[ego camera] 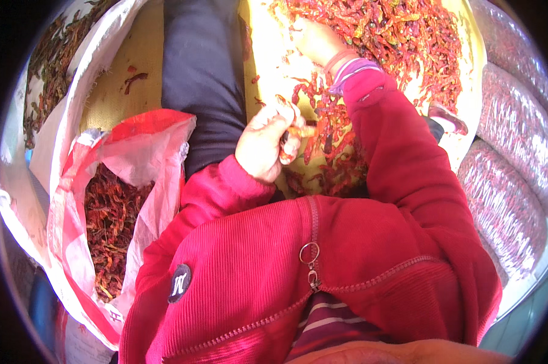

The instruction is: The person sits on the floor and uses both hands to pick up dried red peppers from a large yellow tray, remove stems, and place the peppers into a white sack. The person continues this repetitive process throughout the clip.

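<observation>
My left hand point(269, 136) is closed around several dried chili peppers point(305, 131), red and orange, above the yellow mat beside my dark-trousered leg. Farther out, my right hand point(317, 42) is at the left edge of a large heap of dried red chilies point(392, 32); glare washes out its fingertips, so I cannot tell whether it pinches anything. Looser chilies point(331, 136) lie between my two arms, close to my body. To the left, an open red and white woven sack point(153, 136) holds more dried chilies point(112, 227).
Filled transparent bags point(506, 191) are stacked along the right side. Another person's shoe point(449, 119) shows by the heap's right edge. At the far left, darker chilies point(50, 73) lie beyond a white sack edge point(89, 68). A few chili pieces point(135, 81) are on the yellow mat point(119, 102).
</observation>
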`<state>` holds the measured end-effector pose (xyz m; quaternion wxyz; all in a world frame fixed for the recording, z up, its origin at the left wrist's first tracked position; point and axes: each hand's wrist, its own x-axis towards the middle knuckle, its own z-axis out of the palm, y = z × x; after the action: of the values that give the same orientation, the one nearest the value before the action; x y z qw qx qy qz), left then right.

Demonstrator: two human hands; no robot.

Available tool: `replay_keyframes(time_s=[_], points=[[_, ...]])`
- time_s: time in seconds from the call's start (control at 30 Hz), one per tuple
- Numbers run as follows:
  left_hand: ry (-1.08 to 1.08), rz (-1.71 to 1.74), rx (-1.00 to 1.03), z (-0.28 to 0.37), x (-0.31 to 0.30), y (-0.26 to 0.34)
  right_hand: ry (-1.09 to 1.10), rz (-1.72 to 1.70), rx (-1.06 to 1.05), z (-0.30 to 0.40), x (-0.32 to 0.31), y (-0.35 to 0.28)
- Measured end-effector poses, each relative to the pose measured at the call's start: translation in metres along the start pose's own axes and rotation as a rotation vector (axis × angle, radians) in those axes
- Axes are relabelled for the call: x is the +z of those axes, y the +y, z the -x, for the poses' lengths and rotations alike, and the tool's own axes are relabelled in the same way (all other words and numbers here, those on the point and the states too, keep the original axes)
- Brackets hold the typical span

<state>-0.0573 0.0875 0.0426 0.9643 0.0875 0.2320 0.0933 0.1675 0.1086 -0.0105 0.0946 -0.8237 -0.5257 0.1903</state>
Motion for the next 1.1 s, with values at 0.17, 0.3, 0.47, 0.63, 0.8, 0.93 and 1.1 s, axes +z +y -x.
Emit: replay_keyframes(time_s=[0.17,0.3,0.47,0.63,0.8,0.93,1.1], points=[[0.042,0.033,0.001,0.002,0.003,0.001,0.004,-0.065,0.141,0.001,-0.004,-0.02],[0.075,0.027,0.018,0.002,0.006,0.001,-0.02,-0.009,0.078,-0.003,-0.001,-0.012],[0.028,0.012,0.074,-0.003,-0.004,-0.001,-0.145,-0.574,-0.026,0.035,-0.031,-0.013],[0.074,0.061,0.079,0.0,0.014,0.004,-0.397,-0.61,-0.438,0.091,-0.07,-0.068],[0.052,-0.005,0.012,0.003,0.009,0.005,-0.289,-0.553,-0.706,0.077,-0.061,-0.059],[0.031,0.049,0.002,0.001,0.003,0.001,-0.348,-1.625,0.106,0.046,-0.032,-0.062],[0.017,0.021,-0.054,0.0,0.007,-0.002,0.126,-0.092,-0.149,-0.033,0.043,-0.056]])
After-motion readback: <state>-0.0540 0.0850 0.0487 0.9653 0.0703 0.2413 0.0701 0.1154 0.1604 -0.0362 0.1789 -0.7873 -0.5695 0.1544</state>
